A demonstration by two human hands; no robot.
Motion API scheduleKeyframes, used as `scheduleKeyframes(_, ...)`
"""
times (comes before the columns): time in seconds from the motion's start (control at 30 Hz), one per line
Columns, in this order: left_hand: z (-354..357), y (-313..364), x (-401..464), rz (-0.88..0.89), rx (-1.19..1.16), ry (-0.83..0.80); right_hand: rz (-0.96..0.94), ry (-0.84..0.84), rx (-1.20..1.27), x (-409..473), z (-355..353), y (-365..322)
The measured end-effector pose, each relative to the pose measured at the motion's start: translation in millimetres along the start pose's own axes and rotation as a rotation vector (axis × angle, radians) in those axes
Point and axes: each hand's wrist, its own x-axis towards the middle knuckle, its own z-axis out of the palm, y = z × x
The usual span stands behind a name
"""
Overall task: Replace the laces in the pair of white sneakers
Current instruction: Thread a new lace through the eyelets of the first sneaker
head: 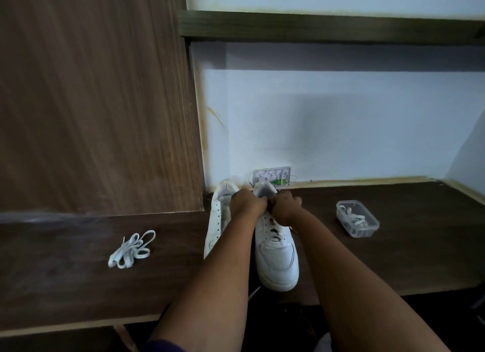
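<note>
A dark wooden table (393, 246) is seen running along a pale wall, with a tall wooden panel (91, 89) at its left back corner. Two white sneakers are stood side by side near the back edge, toes toward the front edge: the left sneaker (216, 220) is unlaced, the right sneaker (277, 254) is laced at its lower eyelets. A clear plastic box (367, 227) holding a white lace (353, 217) is set toward the right end; a loose bundle of laces (131, 250) is left toward the left end. The left hand (246, 202) and right hand (286, 206) are curled together above the right sneaker's tongue; what is pinched cannot be told. A lace end could be fed into a wrong eyelet or pulled uneven, and the sneaker could be tipped by a hard tug.
</note>
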Motion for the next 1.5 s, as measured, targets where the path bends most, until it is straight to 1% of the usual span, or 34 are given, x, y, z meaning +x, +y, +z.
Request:
scheduleKeyframes(0.1, -2.8, -2.5, 6.6, 0.001, 0.016, -0.053, -0.068, -0.083, -0.130, -6.9, -11.6, -6.3)
scheduleKeyframes(0.17, -4.4, -4.9, 12.7, 0.040, 0.029, -0.092, -0.087, -0.124, -0.182, -10.1, -24.2, -9.6)
scheduleKeyframes(0.2, -5.1, -5.4, 15.8, 0.066, 0.041, -0.120, -0.107, -0.135, -0.183, -12.8, -31.3, -10.8)
scheduleKeyframes(0.27, -6.9, -5.9, 20.4, 0.106, 0.076, -0.151, -0.161, -0.155, -0.084, -16.1, -34.6, -8.8)
scheduleKeyframes(0.3, -7.1, -6.9, 23.0, 0.121, 0.095, -0.161, -0.201, -0.160, 0.080, -13.7, -31.0, -3.5)
scheduleKeyframes(0.33, -6.6, -8.1, 25.5, 0.130, 0.108, -0.173, -0.205, -0.175, 0.311, -15.9, -29.2, 0.3)
scheduleKeyframes(0.4, -7.1, -10.7, 27.4, 0.152, 0.108, -0.183, -0.161, -0.227, 0.817, -21.6, -28.3, 15.5)
scheduleKeyframes(0.47, -8.4, -12.5, 27.8, 0.158, 0.096, -0.203, -0.082, -0.345, 1.192, -29.5, -28.2, 34.4)
scheduleKeyframes(0.53, -8.7, -14.1, 27.6, 0.159, 0.055, -0.213, 0.000, -0.442, 1.398, -31.6, -23.9, 51.4)
scheduleKeyframes(0.57, -7.6, -15.1, 26.7, 0.155, 0.037, -0.204, 0.052, -0.444, 1.442, -32.5, -21.0, 54.7)
scheduleKeyframes(0.6, -5.9, -16.0, 25.2, 0.152, 0.016, -0.189, 0.092, -0.435, 1.444, -33.8, -18.1, 53.8)
scheduleKeyframes(0.63, -3.7, -17.4, 24.8, 0.145, -0.022, -0.173, 0.138, -0.321, 1.349, -29.9, -16.0, 53.0)
scheduleKeyframes(0.67, -0.9, -19.0, 25.2, 0.128, -0.076, -0.165, 0.162, -0.135, 1.179, -28.3, -15.5, 49.4)
scheduleKeyframes(0.73, 2.1, -21.3, 24.3, 0.076, -0.198, -0.190, 0.099, 0.239, 0.659, -16.9, -18.3, 41.3)
scheduleKeyframes(0.77, 2.4, -21.4, 23.1, 0.054, -0.256, -0.210, 0.039, 0.334, 0.456, -15.1, -21.8, 34.5)
scheduleKeyframes(0.8, 3.3, -21.6, 23.7, 0.043, -0.291, -0.218, -0.013, 0.334, 0.354, -15.1, -26.0, 25.0)
scheduleKeyframes(0.83, 2.8, -21.1, 22.0, 0.047, -0.287, -0.212, -0.055, 0.296, 0.285, -10.6, -25.3, 18.4)
scheduleKeyframes(0.9, 3.9, -21.7, 19.5, 0.058, -0.263, -0.171, -0.074, 0.197, 0.074, -17.2, -21.3, 2.5)
scheduleKeyframes(0.93, 5.0, -22.2, 19.1, 0.059, -0.283, -0.169, -0.082, 0.175, -0.043, -23.4, -18.0, -3.5)
scheduleKeyframes(0.97, 5.3, -22.8, 18.6, 0.057, -0.314, -0.181, -0.084, 0.153, -0.107, -25.4, -12.9, -6.0)
scheduleKeyframes(1.0, 6.0, -23.9, 18.9, 0.049, -0.343, -0.192, -0.058, 0.132, -0.093, -26.0, -8.8, -6.2)
scheduleKeyframes(1.07, 5.6, -24.7, 19.3, 0.033, -0.398, -0.226, -0.032, 0.103, 0.099, -21.1, -2.5, 0.0)
scheduleKeyframes(1.1, 5.0, -24.8, 19.4, 0.027, -0.426, -0.242, 0.015, 0.129, 0.295, -18.5, -3.2, 4.2)
scheduleKeyframes(1.13, 4.6, -24.8, 18.3, 0.026, -0.445, -0.242, 0.093, 0.175, 0.566, -18.0, -8.1, 8.3)
scheduleKeyframes(1.2, 5.4, -25.2, 18.0, 0.040, -0.431, -0.236, 0.273, 0.245, 1.212, -17.7, -19.1, 16.6)
scheduleKeyframes(1.23, 6.4, -26.2, 18.7, 0.048, -0.412, -0.232, 0.342, 0.270, 1.377, -16.7, -20.9, 22.1)
scheduleKeyframes(1.27, 7.0, -26.7, 18.7, 0.057, -0.402, -0.225, 0.391, 0.303, 1.399, -16.7, -21.6, 26.3)
scheduleKeyframes(1.3, 6.6, -26.8, 18.9, 0.060, -0.393, -0.216, 0.418, 0.340, 1.219, -18.6, -20.5, 26.2)
scheduleKeyframes(1.33, 7.4, -27.7, 21.3, 0.059, -0.394, -0.208, 0.445, 0.402, 0.913, -19.4, -18.1, 24.9)
scheduleKeyframes(1.37, 6.7, -27.2, 21.6, 0.049, -0.407, -0.210, 0.404, 0.496, 0.613, -22.9, -16.3, 21.7)
scheduleKeyframes(1.4, 7.1, -27.4, 21.7, 0.042, -0.424, -0.214, 0.278, 0.554, 0.447, -26.9, -16.2, 16.3)
scheduleKeyframes(1.43, 7.4, -27.8, 21.7, 0.039, -0.425, -0.207, 0.125, 0.546, 0.363, -29.6, -16.6, 11.3)
scheduleKeyframes(1.47, 8.3, -28.3, 22.2, 0.052, -0.398, -0.184, 0.005, 0.473, 0.286, -27.5, -15.7, 5.8)
scheduleKeyframes(1.5, 9.4, -29.6, 23.0, 0.067, -0.360, -0.162, -0.076, 0.364, 0.167, -24.7, -14.2, 0.8)
